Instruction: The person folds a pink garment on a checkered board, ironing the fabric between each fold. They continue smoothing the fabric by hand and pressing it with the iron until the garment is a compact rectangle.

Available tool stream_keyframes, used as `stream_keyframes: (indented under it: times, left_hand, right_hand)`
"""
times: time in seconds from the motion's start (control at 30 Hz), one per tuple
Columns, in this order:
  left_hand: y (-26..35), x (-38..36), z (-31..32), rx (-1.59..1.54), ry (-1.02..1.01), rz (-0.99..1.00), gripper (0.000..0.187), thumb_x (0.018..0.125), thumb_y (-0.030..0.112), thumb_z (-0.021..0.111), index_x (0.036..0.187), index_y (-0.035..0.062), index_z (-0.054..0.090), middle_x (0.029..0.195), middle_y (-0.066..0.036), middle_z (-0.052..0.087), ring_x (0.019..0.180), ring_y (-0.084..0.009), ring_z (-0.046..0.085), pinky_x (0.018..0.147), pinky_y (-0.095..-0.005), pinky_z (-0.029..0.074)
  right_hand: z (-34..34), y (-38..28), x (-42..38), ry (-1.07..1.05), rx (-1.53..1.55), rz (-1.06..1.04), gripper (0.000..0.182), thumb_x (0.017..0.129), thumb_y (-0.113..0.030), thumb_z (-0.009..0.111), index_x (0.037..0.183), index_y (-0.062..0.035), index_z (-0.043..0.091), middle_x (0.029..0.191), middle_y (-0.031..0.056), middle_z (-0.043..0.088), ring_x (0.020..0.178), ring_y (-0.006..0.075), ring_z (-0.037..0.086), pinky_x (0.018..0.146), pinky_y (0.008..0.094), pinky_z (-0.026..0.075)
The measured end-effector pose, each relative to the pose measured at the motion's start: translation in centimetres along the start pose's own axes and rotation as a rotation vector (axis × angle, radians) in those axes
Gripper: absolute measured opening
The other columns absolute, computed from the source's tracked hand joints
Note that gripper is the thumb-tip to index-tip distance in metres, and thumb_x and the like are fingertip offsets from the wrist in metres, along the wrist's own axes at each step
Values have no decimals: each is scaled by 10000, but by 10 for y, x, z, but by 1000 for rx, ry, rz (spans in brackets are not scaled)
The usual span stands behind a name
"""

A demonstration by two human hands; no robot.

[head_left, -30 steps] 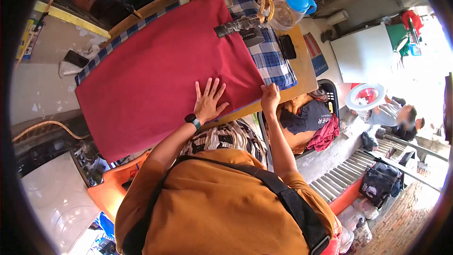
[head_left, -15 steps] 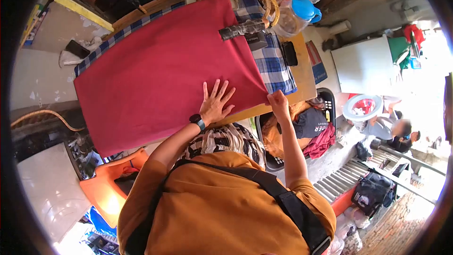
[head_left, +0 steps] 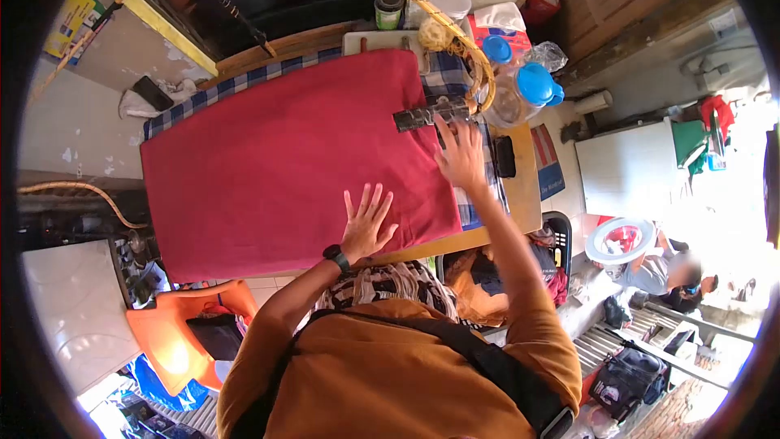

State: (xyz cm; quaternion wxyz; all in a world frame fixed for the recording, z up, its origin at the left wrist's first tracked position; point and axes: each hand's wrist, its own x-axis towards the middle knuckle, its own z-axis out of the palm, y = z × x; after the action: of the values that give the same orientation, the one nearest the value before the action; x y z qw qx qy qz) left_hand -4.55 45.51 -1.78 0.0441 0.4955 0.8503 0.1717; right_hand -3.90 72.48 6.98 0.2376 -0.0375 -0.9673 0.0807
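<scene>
A dark red cloth (head_left: pixel 260 171) lies spread over the table, on top of a blue-and-white checked cloth (head_left: pixel 443 67). My left hand (head_left: pixel 367 226) rests flat on the red cloth near its front edge, fingers spread. At the right side of the cloth, my right hand (head_left: pixel 463 154) reaches forward, open, with its fingertips right at the black-taped handle of an iron (head_left: pixel 413 119). The iron's body is mostly hidden behind this hand. A yellowish wrapped cord (head_left: pixel 479 53) rises from the handle's right end.
A black phone (head_left: pixel 505 156) lies on the table's right side, near a clear jug with a blue lid (head_left: pixel 536 85). Below that edge stands a black basket (head_left: pixel 561 232) of clothes. An orange chair (head_left: pixel 166 333) is at left. A person sits at far right.
My right hand has let go of the red cloth's front right corner and moved forward to the iron's handle. My left hand stays flat on the cloth. The view has shifted.
</scene>
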Motion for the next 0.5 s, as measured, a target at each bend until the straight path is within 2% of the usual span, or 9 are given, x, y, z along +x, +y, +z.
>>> stream_keyframes:
  times: [0.03, 0.13, 0.17, 0.27, 0.3, 0.37, 0.4, 0.43, 0.5]
  left_hand:
    - [1, -5, -1, 1, -11, -18, 714, 899, 487, 460, 1456, 80, 276, 1526, -166, 184, 1421, -351, 126, 1064, -678, 23]
    - [9, -6, 13, -45, -69, 75, 684, 897, 514, 456, 1455, 151, 301, 1542, -133, 160, 1427, -338, 108, 1073, -672, 11]
    - [12, -4, 18, -76, -104, 169, 673, 900, 531, 444, 1455, 177, 305, 1549, -125, 145, 1431, -335, 94, 1073, -671, -5]
    - [14, 3, 20, -137, -192, 260, 641, 902, 533, 440, 1448, 217, 328, 1530, -102, 223, 1417, -323, 156, 1088, -654, 16]
    - [12, 3, 17, -150, -179, 271, 635, 905, 527, 437, 1447, 216, 330, 1532, -95, 219, 1419, -322, 153, 1096, -642, 17]
    - [-1, -3, 5, -179, -159, 238, 631, 913, 530, 421, 1449, 215, 321, 1534, -87, 215, 1424, -309, 143, 1103, -631, 14]
    - [-14, -6, -7, -199, -139, 213, 627, 921, 534, 405, 1451, 213, 312, 1536, -78, 210, 1429, -296, 133, 1111, -621, 10]
    - [-31, -10, -15, -191, -138, 224, 627, 921, 534, 405, 1451, 213, 312, 1536, -78, 210, 1429, -296, 133, 1111, -621, 10]
    - [-69, -18, -30, -73, 35, -57, 603, 933, 476, 429, 1451, 192, 311, 1540, -72, 199, 1433, -296, 117, 1128, -583, 0]
  right_hand:
    - [-18, 2, 43, -8, -40, -191, 636, 689, -205, 707, 1284, -98, 507, 1031, 135, 508, 1002, 336, 480, 875, 455, 399]
    - [22, 57, 118, -730, 11, -520, 647, 650, -323, 740, 1222, -129, 508, 1033, 114, 600, 1012, 270, 571, 888, 422, 440]
    - [29, 61, 124, -726, 14, -523, 647, 650, -323, 740, 1222, -129, 508, 1033, 114, 600, 1012, 270, 571, 888, 422, 440]
    - [32, 64, 128, -986, 375, -255, 797, 650, -273, 692, 1356, -73, 381, 815, 132, 665, 698, 268, 643, 658, 405, 512]
    - [32, 67, 124, -992, 376, -255, 797, 650, -273, 692, 1356, -73, 381, 815, 132, 665, 698, 268, 643, 658, 405, 512]
    - [30, 71, 113, -1096, 548, 176, 829, 663, -230, 679, 1398, -101, 318, 659, 110, 636, 528, 206, 611, 516, 349, 492]
    - [30, 71, 100, -1020, 507, 342, 752, 668, -198, 664, 1358, -75, 393, 591, 93, 606, 464, 152, 581, 451, 308, 464]
    - [5, 57, 98, -1030, 474, 461, 633, 654, -295, 676, 1156, 56, 517, 686, 143, 658, 640, 232, 669, 609, 354, 536]
    - [-9, 40, 69, -636, 291, 519, 660, 639, -312, 684, 1158, 69, 538, 904, 240, 664, 875, 325, 665, 785, 406, 521]
